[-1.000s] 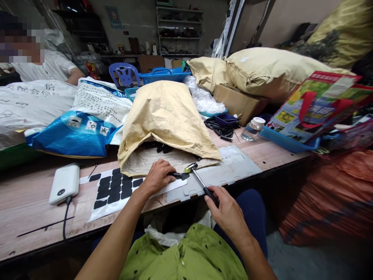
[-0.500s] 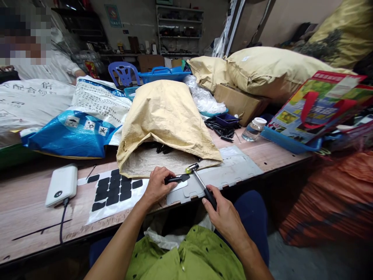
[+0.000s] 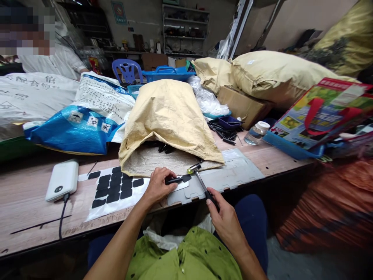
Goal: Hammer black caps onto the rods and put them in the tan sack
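My left hand (image 3: 159, 184) is closed on a slim black piece (image 3: 175, 181) with a flat, wider black end, held low over the table edge. In my right hand (image 3: 223, 210) is the black grip of a small mallet (image 3: 201, 181), its metal shaft pointing away from me. The mallet's yellow and black head is just right of the black piece's flat end; whether they touch I cannot tell. Left of my left hand lies a white sheet (image 3: 100, 212) with several black rounded patches (image 3: 113, 186). Under the mallet is a grey board (image 3: 233, 171).
A beige sack (image 3: 169, 109) lies open towards me with black pieces inside. Further left are a white power bank (image 3: 62, 181) with a cable and a blue-white sack (image 3: 78, 124). On the right stand a clear jar (image 3: 256, 133) and a blue tray (image 3: 291, 146). Another person sits behind the sacks.
The view has shifted slightly. My right hand has moved a little, its fingers resettling on the mallet's grip. My left hand keeps its hold on the black piece.
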{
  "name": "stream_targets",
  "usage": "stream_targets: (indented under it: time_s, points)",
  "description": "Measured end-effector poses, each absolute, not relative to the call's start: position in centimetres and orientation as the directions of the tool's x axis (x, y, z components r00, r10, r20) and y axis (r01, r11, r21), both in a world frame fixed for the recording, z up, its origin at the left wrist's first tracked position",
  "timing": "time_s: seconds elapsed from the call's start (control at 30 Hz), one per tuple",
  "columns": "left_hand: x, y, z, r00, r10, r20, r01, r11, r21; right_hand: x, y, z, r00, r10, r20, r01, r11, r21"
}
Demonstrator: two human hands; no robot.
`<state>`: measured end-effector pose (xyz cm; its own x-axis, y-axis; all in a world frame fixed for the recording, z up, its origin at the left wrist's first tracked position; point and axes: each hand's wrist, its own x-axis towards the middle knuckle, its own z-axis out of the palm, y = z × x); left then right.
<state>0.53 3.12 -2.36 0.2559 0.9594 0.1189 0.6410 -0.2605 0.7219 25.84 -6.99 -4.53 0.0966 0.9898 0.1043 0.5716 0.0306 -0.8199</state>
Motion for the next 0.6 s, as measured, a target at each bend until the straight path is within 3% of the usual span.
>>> stream_targets:
  time_s: [0.1, 0.2, 0.37, 0.6]
  points:
    - [0.6, 3.2, -2.5, 0.247, 0.962, 0.118, 0.634, -0.252, 0.731, 25.1, -7.9, -4.9, 0.158, 0.972, 0.176, 0.512, 0.072, -0.856]
    - [0.9, 3.3, -2.7, 0.222, 0.967, 0.123, 0.644, -0.240, 0.726, 24.2, -8.6, -4.6, 0.106, 0.972, 0.211, 0.501, 0.132, -0.856]
    - [1.2, 3.4, -3.0, 0.196, 0.972, 0.131, 0.652, -0.229, 0.723, 23.1, -8.5, -3.9, -0.037, 0.943, 0.330, 0.605, 0.283, -0.744]
    - [1.0, 3.6, -3.3, 0.207, 0.968, 0.142, 0.642, -0.244, 0.727, 22.4, -8.3, -3.0, -0.103, 0.880, 0.464, 0.686, 0.401, -0.607]
